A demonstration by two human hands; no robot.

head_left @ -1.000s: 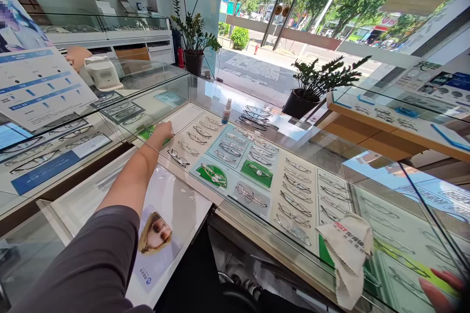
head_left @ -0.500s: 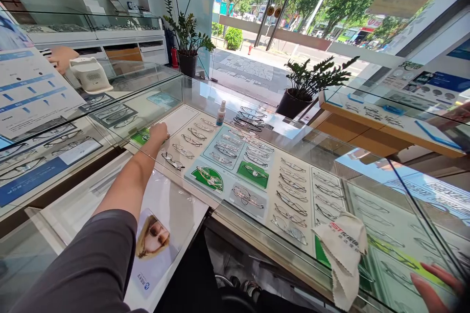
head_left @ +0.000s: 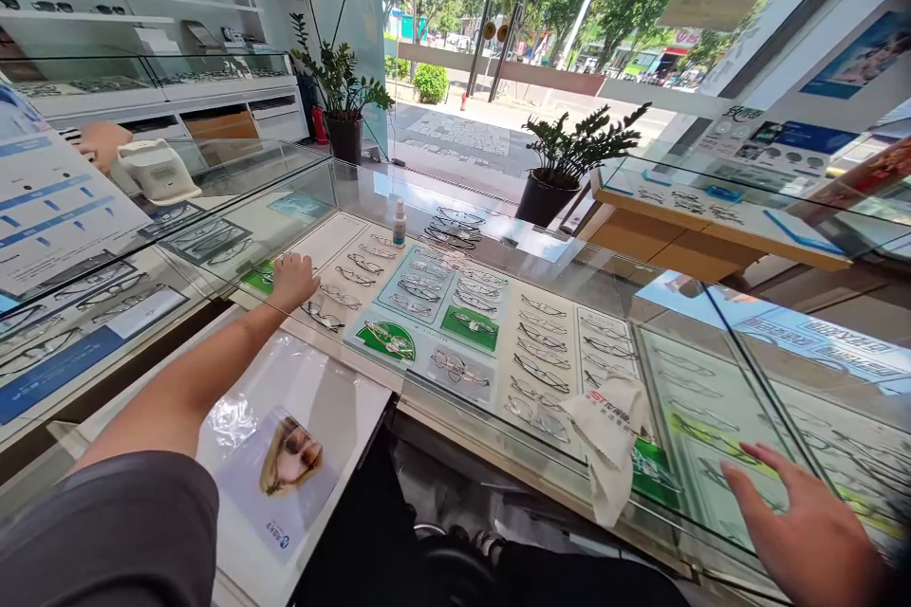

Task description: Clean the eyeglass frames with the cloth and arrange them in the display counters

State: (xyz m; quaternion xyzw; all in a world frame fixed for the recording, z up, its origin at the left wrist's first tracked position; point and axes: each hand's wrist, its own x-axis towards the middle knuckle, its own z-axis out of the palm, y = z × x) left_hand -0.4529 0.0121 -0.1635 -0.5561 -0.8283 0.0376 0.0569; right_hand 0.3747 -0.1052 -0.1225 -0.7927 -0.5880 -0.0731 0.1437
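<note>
My left hand (head_left: 295, 282) reaches out over the left end of the display case, back of the hand up and fingers curled downward. Whatever it may hold is hidden beneath it. Just to its right, a column of eyeglasses (head_left: 340, 297) lies on a pale board. A green card (head_left: 260, 276) shows at its left. My right hand (head_left: 804, 522) is at the lower right above the glass, thumb and fingers apart, holding nothing. Under the glass near it are more eyeglasses (head_left: 712, 436). A printed lens cloth (head_left: 604, 436) drapes over the case's front edge, left of this hand.
A small spray bottle (head_left: 399, 224) stands on the glass top beside a cluster of frames (head_left: 454, 229). Below my left arm is a sheet with a sunglasses picture (head_left: 288, 465). Potted plants (head_left: 562, 171) stand beyond the case. Another person's hand (head_left: 103, 144) shows at far left.
The view has shifted, with the counter lying further left. My left hand has turned, its knuckles now facing up. My right hand has come further into view, fingers spread.
</note>
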